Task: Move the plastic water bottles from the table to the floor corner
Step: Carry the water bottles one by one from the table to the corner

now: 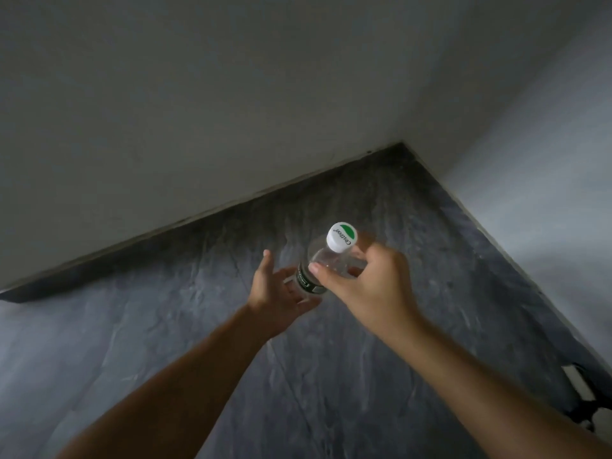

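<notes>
Dark marbled floor (231,376) runs up to a corner (402,145) where two pale walls (198,94) meet. Fingers (318,271) of the right hand (367,286) curl around the shoulder of a clear plastic bottle (326,260), just under its white and green cap (342,236), holding it upright above the floor. Beside it the left hand (276,293) is spread, palm turned to the bottle's dark label, fingers relaxed and touching or nearly touching it. Both forearms reach forward from below. Open floor lies between the bottle and the corner.
</notes>
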